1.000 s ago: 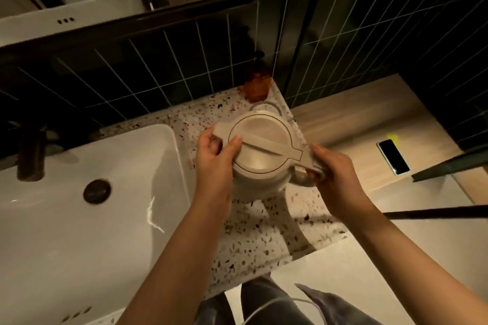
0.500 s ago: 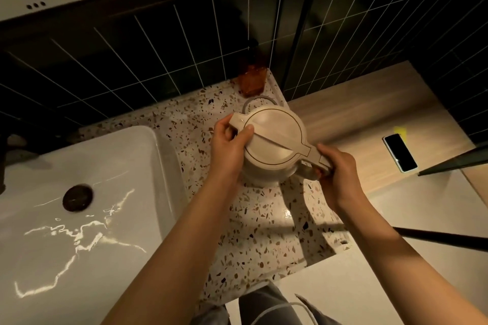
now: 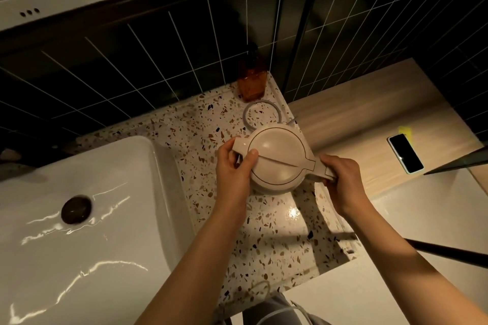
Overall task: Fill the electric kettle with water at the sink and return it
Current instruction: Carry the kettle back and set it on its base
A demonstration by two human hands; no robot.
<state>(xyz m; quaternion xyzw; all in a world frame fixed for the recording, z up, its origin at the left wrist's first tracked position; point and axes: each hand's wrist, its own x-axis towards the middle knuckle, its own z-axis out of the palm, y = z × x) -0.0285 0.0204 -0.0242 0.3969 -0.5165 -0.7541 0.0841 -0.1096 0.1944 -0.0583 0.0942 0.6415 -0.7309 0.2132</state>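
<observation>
Head view: you are gripping the kettle (image 3: 277,158) over the counter (image 3: 277,232), right hand (image 3: 340,174) clutching its handle, left hand (image 3: 232,166) pinching the spout side nearer the sink (image 3: 105,192).

Both bare forearms are reaching up from the bottom edge toward the centre, converging as they go. The left hand (image 3: 233,166) is sitting at about nine o'clock of the kettle (image 3: 277,158), its thumb lying across the top near the spout end and its fingers curling under the side — palm turned inward. The right hand (image 3: 340,177) is sitting at about four o'clock, fingers wrapping round the handle in a closed fist, knuckles facing up. The right wrist is bending slightly inward, the left wrist staying nearly straight — both elbows are out of view.
</observation>
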